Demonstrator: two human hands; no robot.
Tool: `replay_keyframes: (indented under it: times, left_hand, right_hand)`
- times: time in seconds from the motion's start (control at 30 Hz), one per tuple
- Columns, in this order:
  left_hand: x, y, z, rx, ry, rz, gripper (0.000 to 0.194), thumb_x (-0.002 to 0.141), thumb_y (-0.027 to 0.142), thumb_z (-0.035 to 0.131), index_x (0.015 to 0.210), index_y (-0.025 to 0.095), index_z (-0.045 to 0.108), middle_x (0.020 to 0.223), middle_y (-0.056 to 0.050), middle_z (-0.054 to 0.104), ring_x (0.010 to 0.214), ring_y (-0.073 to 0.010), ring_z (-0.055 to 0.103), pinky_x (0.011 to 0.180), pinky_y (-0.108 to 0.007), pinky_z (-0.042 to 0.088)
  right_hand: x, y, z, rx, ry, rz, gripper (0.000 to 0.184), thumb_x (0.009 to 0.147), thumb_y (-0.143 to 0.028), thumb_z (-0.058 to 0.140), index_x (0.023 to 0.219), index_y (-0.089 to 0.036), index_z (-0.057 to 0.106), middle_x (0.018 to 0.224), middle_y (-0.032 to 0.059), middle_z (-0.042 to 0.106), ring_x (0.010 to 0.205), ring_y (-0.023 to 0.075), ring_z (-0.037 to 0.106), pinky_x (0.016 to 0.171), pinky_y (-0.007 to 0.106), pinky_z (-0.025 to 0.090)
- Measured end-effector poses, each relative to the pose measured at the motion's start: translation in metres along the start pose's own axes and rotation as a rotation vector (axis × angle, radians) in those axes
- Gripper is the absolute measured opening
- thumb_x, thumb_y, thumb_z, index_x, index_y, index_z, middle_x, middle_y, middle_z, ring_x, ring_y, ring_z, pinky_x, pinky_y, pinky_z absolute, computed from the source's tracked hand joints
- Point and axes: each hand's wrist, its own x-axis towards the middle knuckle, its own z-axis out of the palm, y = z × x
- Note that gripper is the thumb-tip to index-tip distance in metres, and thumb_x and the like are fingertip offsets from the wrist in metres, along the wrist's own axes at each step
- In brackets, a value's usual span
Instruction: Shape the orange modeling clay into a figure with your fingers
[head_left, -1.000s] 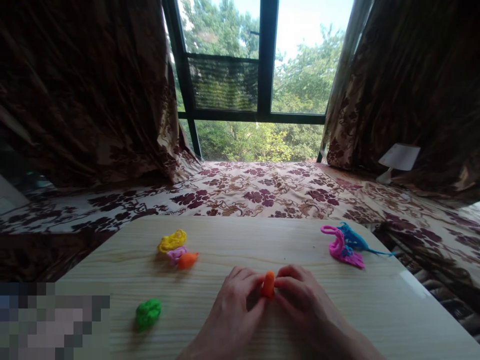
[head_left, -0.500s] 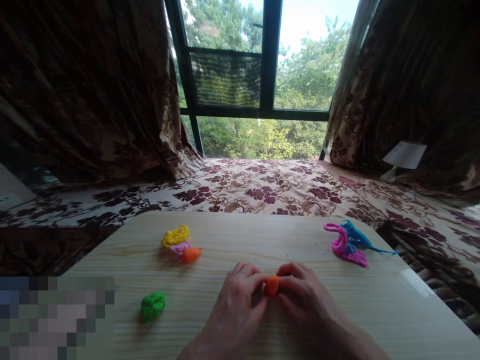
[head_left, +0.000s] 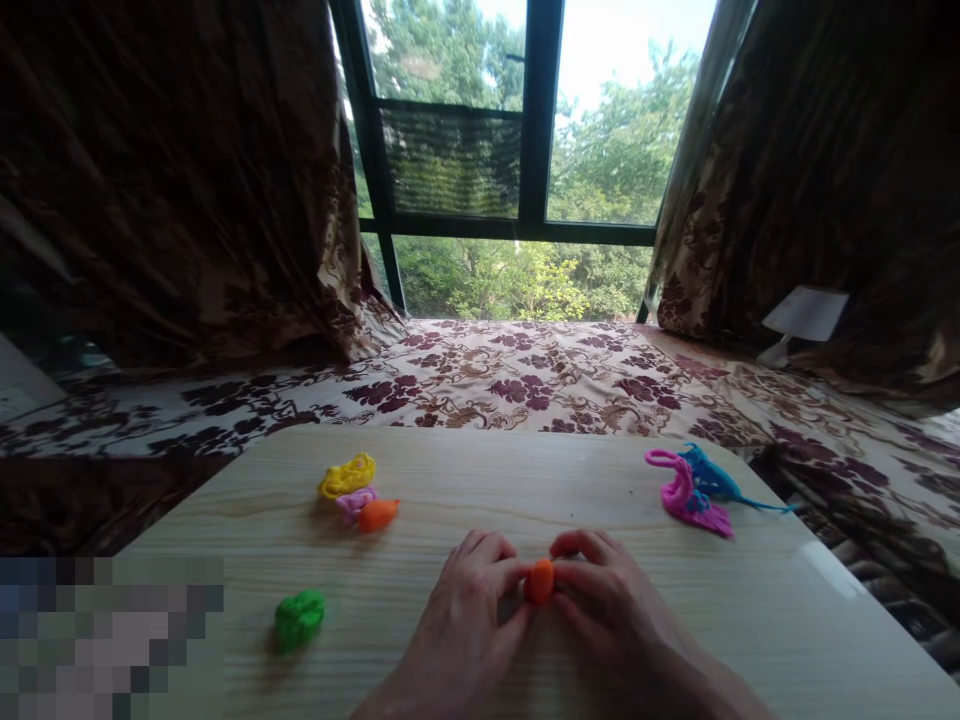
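Note:
A small orange yarn bundle (head_left: 539, 581) is pinched between the fingertips of my left hand (head_left: 469, 625) and my right hand (head_left: 611, 610), low over the light wooden table (head_left: 480, 480) near its front middle. Both hands grip it from either side. To the left lie a yellow yarn loop (head_left: 347, 474), a pale pink bundle (head_left: 354, 501) and another orange bundle (head_left: 377, 514), close together. A green bundle (head_left: 299, 617) sits at the front left.
Loose pink yarn (head_left: 686, 497) and blue yarn (head_left: 716, 480) lie tangled at the table's right. Beyond the table is a floral bedspread (head_left: 517, 375), dark floral curtains on both sides and a window (head_left: 517, 150). A blurred patch covers the lower left.
The orange bundle, upright and longer a second ago, now looks shorter and rounder between my fingers. Both hands stayed in place.

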Motion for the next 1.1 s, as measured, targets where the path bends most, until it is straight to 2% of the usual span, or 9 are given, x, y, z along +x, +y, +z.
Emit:
replay_keyframes:
  times: [0.17,0.37,0.53,0.63,0.87,1.0,1.1]
  left_hand:
    - [0.0,0.001,-0.002,0.001,-0.031,0.018,0.018,0.079,0.011,0.048,0.081,0.024,0.06,0.085,0.0,0.055,0.089,-0.0152,0.049,0.082,-0.028,0.04]
    - [0.002,0.0,0.004,0.048,0.003,0.002,0.008,0.073,0.014,0.056,0.075,0.021,0.059,0.082,-0.001,0.056,0.086,-0.0169,0.049,0.079,-0.029,0.04]
    - [0.002,0.0,0.001,0.027,-0.025,0.026,0.017,0.075,0.017,0.056,0.089,0.024,0.061,0.086,-0.001,0.056,0.089,-0.0167,0.049,0.083,-0.03,0.04]
    - [0.002,0.0,0.0,0.017,-0.05,0.026,0.014,0.079,0.019,0.052,0.085,0.026,0.063,0.083,0.0,0.056,0.088,-0.0161,0.05,0.081,-0.029,0.04]
    - [0.004,-0.001,-0.001,0.069,-0.028,0.022,0.013,0.075,0.017,0.054,0.077,0.024,0.064,0.081,-0.002,0.056,0.085,-0.0173,0.05,0.078,-0.029,0.041]
    - [0.007,-0.013,0.007,0.115,-0.005,0.047,0.01,0.068,0.019,0.06,0.074,0.024,0.065,0.077,-0.003,0.058,0.081,-0.0187,0.05,0.074,-0.028,0.041]
    - [0.009,-0.026,0.018,0.143,0.024,0.07,0.005,0.065,0.031,0.065,0.067,0.026,0.065,0.072,-0.002,0.056,0.078,-0.019,0.049,0.068,-0.028,0.039]
  right_hand:
    - [-0.001,0.005,0.001,-0.016,0.049,0.022,0.018,0.079,-0.011,0.053,0.083,-0.023,0.066,0.098,0.0027,0.056,0.092,0.0169,0.05,0.083,0.031,0.04]
    - [-0.002,0.003,-0.001,-0.026,0.034,0.013,0.021,0.079,-0.011,0.054,0.086,-0.026,0.066,0.095,0.0008,0.056,0.091,0.0162,0.051,0.084,0.031,0.039]
    - [-0.002,0.0,-0.003,-0.04,0.028,0.01,0.02,0.078,-0.011,0.053,0.083,-0.025,0.066,0.095,0.0014,0.057,0.091,0.0166,0.051,0.084,0.031,0.04]
    - [-0.001,0.0,-0.003,-0.03,0.033,0.018,0.022,0.077,-0.009,0.052,0.084,-0.025,0.066,0.097,0.0012,0.057,0.092,0.0165,0.051,0.084,0.03,0.04]
    - [0.001,0.008,0.005,-0.032,0.02,-0.037,0.042,0.061,0.003,0.048,0.083,-0.028,0.067,0.092,0.0007,0.058,0.089,0.0174,0.053,0.081,0.031,0.04]
    - [0.005,0.013,0.007,-0.077,-0.02,-0.079,0.026,0.07,-0.009,0.057,0.081,-0.029,0.068,0.089,0.0012,0.06,0.085,0.0177,0.055,0.076,0.029,0.044]
    - [0.007,0.015,0.004,-0.121,-0.027,-0.058,0.017,0.077,-0.016,0.057,0.081,-0.029,0.067,0.09,0.0018,0.061,0.086,0.0176,0.057,0.077,0.029,0.045]
